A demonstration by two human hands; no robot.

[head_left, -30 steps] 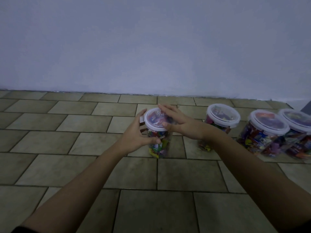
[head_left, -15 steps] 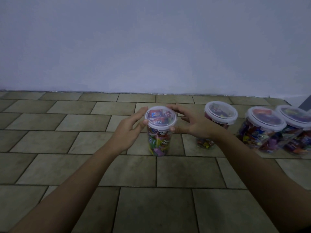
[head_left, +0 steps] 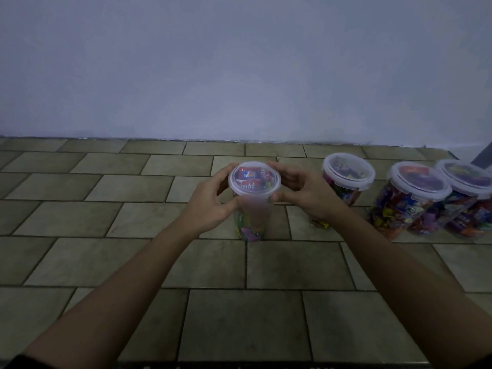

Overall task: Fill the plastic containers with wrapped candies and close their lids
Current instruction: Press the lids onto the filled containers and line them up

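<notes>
Hands [head_left: 206,206] [head_left: 306,194] clasp lidded container [head_left: 253,211] near rim.

clear glossy plastic container [head_left: 253,209], translucent lid [head_left: 254,177]; matt stone-like floor tiles [head_left: 271,320].

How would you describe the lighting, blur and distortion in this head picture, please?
Head view: dim, bluish light, no glare on the wall; a soft shadow on the floor tiles before the held container. Head view: that container, gripped by left hand and right hand, looks hazy on its upper side. Head view: the wide lens leans the lidded containers at the right outward.
</notes>
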